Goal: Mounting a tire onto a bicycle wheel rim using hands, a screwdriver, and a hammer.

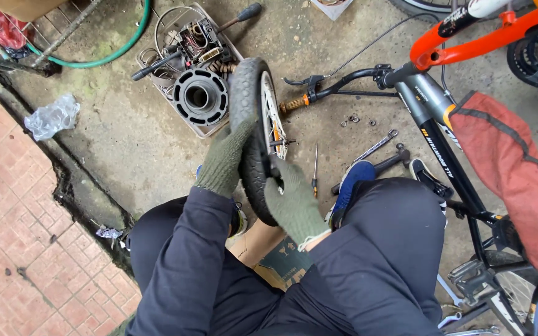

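While upright, small wheel (258, 134) sits clasped by both gloved hands.

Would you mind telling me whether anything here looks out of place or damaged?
A few small nuts and washers lie loose on the concrete floor near the black bicycle's handlebar, easy to lose. A crumpled plastic bag sits by the cracked edge where concrete meets brick paving. Nothing else stands out.
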